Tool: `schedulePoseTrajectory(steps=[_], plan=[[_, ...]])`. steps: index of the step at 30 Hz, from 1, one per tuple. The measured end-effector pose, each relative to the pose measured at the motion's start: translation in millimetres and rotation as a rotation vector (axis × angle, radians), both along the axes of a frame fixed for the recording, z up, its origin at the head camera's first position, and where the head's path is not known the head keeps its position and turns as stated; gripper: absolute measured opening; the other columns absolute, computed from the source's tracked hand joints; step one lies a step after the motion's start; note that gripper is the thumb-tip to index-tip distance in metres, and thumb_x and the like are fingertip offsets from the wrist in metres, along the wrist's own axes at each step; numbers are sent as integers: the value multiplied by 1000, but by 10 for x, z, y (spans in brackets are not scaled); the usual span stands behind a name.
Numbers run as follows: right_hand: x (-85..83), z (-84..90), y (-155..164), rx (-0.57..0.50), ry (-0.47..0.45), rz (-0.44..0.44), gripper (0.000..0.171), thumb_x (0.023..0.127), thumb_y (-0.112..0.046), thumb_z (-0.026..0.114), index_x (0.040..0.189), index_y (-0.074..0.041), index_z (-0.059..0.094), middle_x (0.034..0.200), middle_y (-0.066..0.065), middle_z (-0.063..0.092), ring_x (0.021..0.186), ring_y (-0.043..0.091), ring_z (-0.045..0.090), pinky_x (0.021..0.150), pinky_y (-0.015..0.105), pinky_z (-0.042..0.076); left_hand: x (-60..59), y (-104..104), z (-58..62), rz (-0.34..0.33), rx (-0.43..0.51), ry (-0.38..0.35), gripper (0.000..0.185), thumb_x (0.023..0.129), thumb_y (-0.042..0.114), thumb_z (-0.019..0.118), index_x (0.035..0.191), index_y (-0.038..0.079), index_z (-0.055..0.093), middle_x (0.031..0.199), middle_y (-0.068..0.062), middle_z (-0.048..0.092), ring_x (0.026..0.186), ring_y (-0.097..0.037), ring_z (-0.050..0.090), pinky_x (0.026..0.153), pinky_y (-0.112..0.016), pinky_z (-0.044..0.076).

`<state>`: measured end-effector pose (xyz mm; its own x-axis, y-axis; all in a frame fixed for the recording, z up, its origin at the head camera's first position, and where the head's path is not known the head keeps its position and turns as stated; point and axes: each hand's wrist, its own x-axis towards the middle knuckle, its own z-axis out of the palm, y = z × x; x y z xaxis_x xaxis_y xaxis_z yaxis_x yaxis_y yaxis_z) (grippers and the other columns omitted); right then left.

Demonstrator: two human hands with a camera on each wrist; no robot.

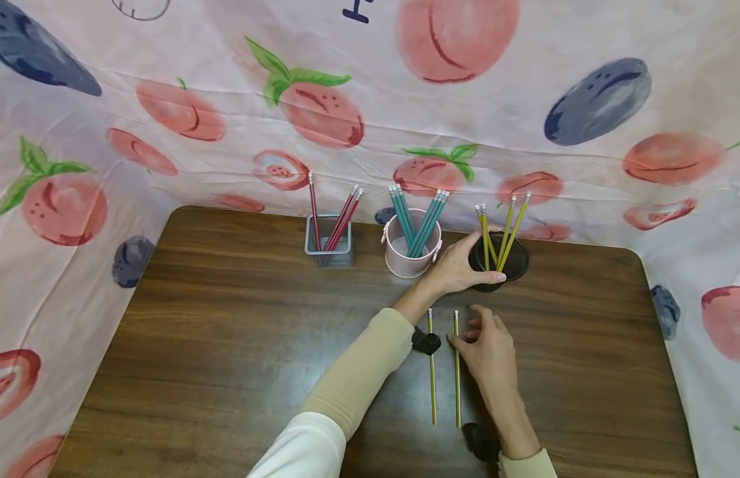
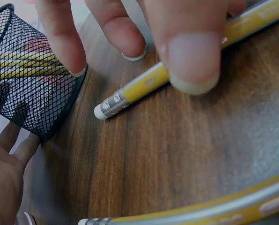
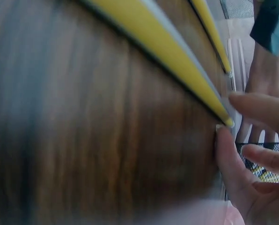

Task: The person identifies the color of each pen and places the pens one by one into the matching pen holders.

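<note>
My left hand [image 1: 459, 265] grips the black mesh pencil cup [image 1: 518, 264] at the back right, thumb at the front. Several yellow pencils [image 1: 510, 232] stand tilted in that cup; their mesh-covered lower ends show in the left wrist view. Over the table, my right hand [image 1: 492, 352] is spread, its thumb and fingers apart beside the right-hand loose yellow pencil [image 1: 457, 378]. In the right wrist view its fingers [image 3: 261, 110] are near that pencil's far end; whether they touch it I cannot tell. A second loose yellow pencil [image 1: 433, 392] lies parallel to the left, partly behind the left wrist camera.
A pink bucket [image 1: 405, 265] with several teal pencils [image 1: 428, 226] stands left of the mesh cup. Further left is a grey square holder [image 1: 336, 260] with red pencils [image 1: 344, 219]. Fruit-printed cloth [image 1: 370, 99] hangs behind the brown wooden table [image 1: 226, 332].
</note>
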<state>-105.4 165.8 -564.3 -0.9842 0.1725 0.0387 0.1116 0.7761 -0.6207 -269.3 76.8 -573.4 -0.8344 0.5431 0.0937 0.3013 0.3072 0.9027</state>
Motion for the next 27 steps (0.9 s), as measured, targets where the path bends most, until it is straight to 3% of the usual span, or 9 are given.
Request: schedulePoseTrajectory(steps=[6, 15, 20, 27], plan=[[6, -21, -34, 16, 23, -14, 64, 69, -5, 90, 124, 0, 59, 95, 15, 67, 76, 25, 70, 69, 46, 57, 1, 3, -3, -10, -14, -5, 85, 77, 46, 83, 149, 35, 39, 144, 9, 49, 129, -10, 47, 102, -35, 42], [-43, 44, -55, -21, -67, -4, 60, 72, 1, 82, 127, 1, 59, 97, 16, 69, 78, 25, 71, 71, 47, 57, -11, -17, 9, -8, -29, 16, 86, 77, 46, 83, 150, 33, 38, 147, 10, 47, 129, -10, 47, 103, -34, 42], [-67, 9, 26, -128, -97, -23, 51, 75, -1, 76, 125, -8, 66, 91, 7, 73, 77, 19, 72, 70, 38, 57, -10, -18, -6, -7, -23, 21, 86, 78, 46, 82, 150, 33, 38, 148, 11, 47, 130, -10, 46, 103, -35, 42], [-76, 12, 148, -321, -13, -82, 48, 78, 3, 77, 122, -13, 67, 87, 8, 74, 68, 3, 68, 57, 17, 52, -18, -18, -5, -5, 10, 38, 85, 77, 45, 84, 149, 31, 41, 145, 10, 49, 127, -8, 48, 101, -32, 42]])
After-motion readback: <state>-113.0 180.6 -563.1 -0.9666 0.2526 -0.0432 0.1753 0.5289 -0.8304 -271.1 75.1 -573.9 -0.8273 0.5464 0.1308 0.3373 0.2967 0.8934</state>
